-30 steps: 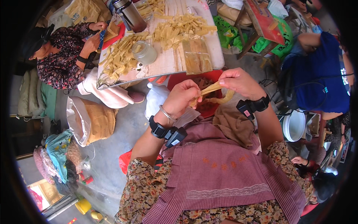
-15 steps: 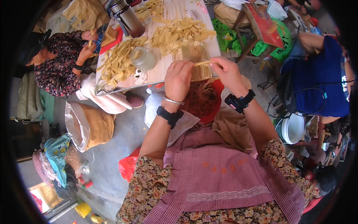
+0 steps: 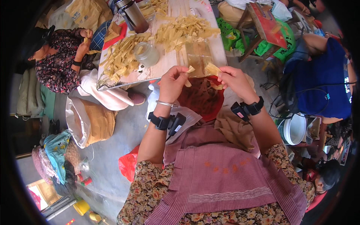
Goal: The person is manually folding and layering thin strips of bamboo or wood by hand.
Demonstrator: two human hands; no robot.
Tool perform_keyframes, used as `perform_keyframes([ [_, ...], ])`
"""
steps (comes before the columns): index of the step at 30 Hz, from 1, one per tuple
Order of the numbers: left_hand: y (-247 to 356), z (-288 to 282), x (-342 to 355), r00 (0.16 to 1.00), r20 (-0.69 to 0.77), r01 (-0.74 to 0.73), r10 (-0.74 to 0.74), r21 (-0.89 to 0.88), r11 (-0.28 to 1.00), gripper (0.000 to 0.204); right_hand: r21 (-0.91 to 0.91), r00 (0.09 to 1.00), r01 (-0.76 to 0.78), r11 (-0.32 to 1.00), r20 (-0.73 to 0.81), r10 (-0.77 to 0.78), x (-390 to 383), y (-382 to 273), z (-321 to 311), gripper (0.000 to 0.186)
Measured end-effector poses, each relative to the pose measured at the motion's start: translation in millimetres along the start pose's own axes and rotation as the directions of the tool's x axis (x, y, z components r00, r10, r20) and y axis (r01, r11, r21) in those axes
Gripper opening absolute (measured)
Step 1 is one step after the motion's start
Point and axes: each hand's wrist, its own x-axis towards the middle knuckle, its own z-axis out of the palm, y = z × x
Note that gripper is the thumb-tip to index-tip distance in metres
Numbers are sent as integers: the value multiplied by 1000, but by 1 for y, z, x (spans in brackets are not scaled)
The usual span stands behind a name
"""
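My left hand (image 3: 172,84) is closed, pinching a pale yellow, leaf-like strip (image 3: 188,83) that sticks out beyond the fingertips. Opposite it, my right hand (image 3: 237,83) is closed on another pale yellow strip (image 3: 213,69), wider and curled at its end. A gap separates the two pieces. Both hands hover just off the near table edge, above a red basin (image 3: 204,99) with brownish scraps in it. Beyond them, a flat board (image 3: 200,52) with a shiny covering lies at the table's edge. What exactly the strips are I cannot tell.
Heaps of similar strips (image 3: 183,32) cover the table (image 3: 148,75), with a glass jar (image 3: 146,55) and a steel flask (image 3: 132,17) among them. A co-worker (image 3: 62,60) handles strips at the left. An open sack (image 3: 92,122) stands on the floor; a red stool (image 3: 265,26) is at right.
My hands, earlier close together on one strip over the board, have drawn apart and nearer to me. Each now holds a separate piece.
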Motion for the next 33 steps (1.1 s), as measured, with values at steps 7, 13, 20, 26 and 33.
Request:
perform_keyframes([
  [7,20,28,-53,916,41,-373,399,456,808,29,369,941,-94,925,337,-39,-34,11,20,39],
  [13,6,26,-66,767,176,-554,617,668,498,33,197,883,-138,971,468,30,-63,6,31,34],
  [20,-33,22,-77,973,138,-229,183,617,753,16,488,868,-124,864,475,-144,-60,26,21,23],
  [26,-17,41,-85,778,522,413,-350,-6,911,17,44,903,152,987,400,-156,-54,55,34,23],
  [33,-15,39,-85,915,339,331,-220,-317,889,24,354,943,-102,930,332,-23,-65,48,34,17],
])
